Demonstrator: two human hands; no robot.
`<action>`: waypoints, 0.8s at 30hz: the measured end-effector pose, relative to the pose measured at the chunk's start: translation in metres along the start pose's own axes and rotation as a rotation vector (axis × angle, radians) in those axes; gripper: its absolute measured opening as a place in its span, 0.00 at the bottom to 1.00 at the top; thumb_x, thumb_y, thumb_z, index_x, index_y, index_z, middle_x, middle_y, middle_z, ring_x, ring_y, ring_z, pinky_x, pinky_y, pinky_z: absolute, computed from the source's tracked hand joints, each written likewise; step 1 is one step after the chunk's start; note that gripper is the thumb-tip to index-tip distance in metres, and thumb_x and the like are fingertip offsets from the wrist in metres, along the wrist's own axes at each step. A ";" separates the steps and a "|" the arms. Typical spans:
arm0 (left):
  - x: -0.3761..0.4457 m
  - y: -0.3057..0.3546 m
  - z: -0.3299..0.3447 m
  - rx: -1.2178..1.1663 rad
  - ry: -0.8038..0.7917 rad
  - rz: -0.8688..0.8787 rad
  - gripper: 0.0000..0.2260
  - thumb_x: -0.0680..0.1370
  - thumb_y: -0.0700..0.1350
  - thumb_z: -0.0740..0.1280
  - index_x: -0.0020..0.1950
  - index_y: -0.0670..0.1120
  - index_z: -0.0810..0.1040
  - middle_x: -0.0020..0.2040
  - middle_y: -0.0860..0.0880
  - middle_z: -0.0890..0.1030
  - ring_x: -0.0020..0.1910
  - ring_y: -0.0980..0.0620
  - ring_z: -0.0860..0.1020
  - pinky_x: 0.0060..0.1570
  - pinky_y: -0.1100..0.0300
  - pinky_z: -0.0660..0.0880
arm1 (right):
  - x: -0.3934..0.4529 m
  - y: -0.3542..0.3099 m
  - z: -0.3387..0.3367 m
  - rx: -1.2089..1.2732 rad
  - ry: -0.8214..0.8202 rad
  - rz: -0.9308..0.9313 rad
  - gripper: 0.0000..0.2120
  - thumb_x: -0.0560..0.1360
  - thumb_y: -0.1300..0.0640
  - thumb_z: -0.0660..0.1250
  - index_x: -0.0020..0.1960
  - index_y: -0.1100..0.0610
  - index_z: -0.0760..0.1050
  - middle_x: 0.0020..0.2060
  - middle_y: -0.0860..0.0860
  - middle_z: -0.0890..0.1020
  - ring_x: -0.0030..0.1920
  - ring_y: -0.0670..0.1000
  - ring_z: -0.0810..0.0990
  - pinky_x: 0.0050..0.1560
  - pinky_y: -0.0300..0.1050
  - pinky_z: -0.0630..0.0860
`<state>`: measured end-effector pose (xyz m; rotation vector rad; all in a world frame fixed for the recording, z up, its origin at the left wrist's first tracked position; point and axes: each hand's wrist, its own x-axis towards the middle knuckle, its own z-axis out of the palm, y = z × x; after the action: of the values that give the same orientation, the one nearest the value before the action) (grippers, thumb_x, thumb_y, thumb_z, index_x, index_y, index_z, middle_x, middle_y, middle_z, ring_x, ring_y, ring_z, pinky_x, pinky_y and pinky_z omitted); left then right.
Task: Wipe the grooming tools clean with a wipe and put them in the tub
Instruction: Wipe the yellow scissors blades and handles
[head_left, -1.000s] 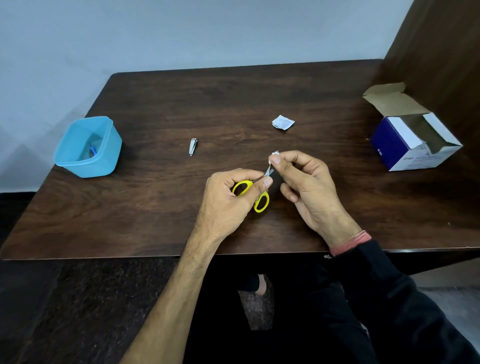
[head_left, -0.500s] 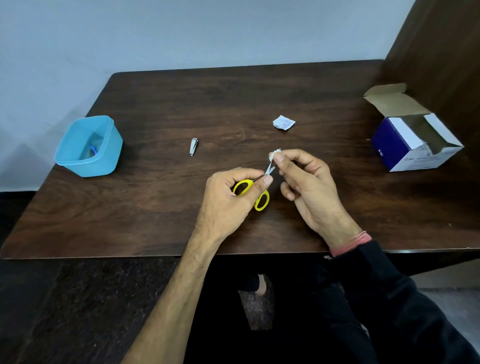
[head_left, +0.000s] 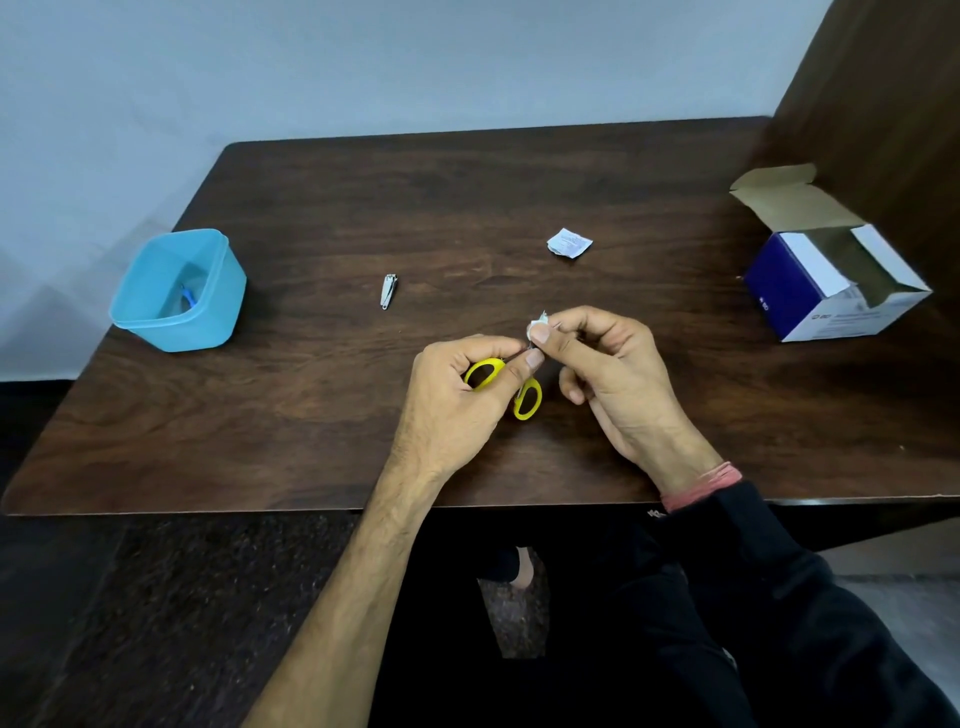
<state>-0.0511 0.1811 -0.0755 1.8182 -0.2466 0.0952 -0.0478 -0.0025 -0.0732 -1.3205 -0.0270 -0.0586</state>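
My left hand (head_left: 457, 400) grips small scissors with yellow handles (head_left: 527, 400) just above the table, near its front middle. My right hand (head_left: 608, 374) pinches a small white wipe (head_left: 537, 326) around the scissors' blades, which are mostly hidden by wipe and fingers. A metal nail clipper (head_left: 388, 291) lies on the table to the left of my hands. The light blue tub (head_left: 179, 291) stands at the left edge with a small blue tool (head_left: 188, 299) inside.
A torn white wipe wrapper (head_left: 569, 242) lies behind my hands. An open blue and white box (head_left: 831, 280) stands at the right, beside a dark wooden panel (head_left: 883, 104). The dark wooden table (head_left: 311, 415) ends just below my wrists.
My right hand's pinch on the wipe has shifted slightly along the blades. The left hand and the scissors stay almost where they were.
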 end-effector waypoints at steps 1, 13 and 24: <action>0.000 0.000 0.000 0.000 -0.004 0.003 0.04 0.83 0.48 0.78 0.50 0.49 0.91 0.35 0.58 0.81 0.30 0.60 0.72 0.33 0.65 0.68 | 0.000 0.000 0.000 0.000 -0.004 0.000 0.08 0.77 0.60 0.78 0.50 0.65 0.83 0.43 0.61 0.76 0.30 0.48 0.69 0.25 0.39 0.65; 0.002 0.001 0.001 0.015 -0.034 -0.002 0.04 0.83 0.48 0.77 0.50 0.50 0.90 0.40 0.50 0.84 0.38 0.56 0.77 0.43 0.56 0.74 | -0.001 -0.001 0.001 0.015 0.021 0.015 0.04 0.78 0.60 0.78 0.46 0.59 0.86 0.46 0.62 0.78 0.34 0.50 0.71 0.25 0.40 0.65; 0.000 0.001 -0.002 0.049 -0.040 -0.001 0.06 0.84 0.49 0.76 0.49 0.51 0.90 0.38 0.55 0.82 0.37 0.58 0.76 0.43 0.58 0.73 | -0.002 0.001 0.003 -0.065 0.011 -0.028 0.03 0.80 0.63 0.77 0.48 0.58 0.86 0.42 0.58 0.81 0.30 0.48 0.72 0.25 0.38 0.68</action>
<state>-0.0515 0.1823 -0.0740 1.8702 -0.2740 0.0651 -0.0493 0.0004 -0.0739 -1.3849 -0.0347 -0.0911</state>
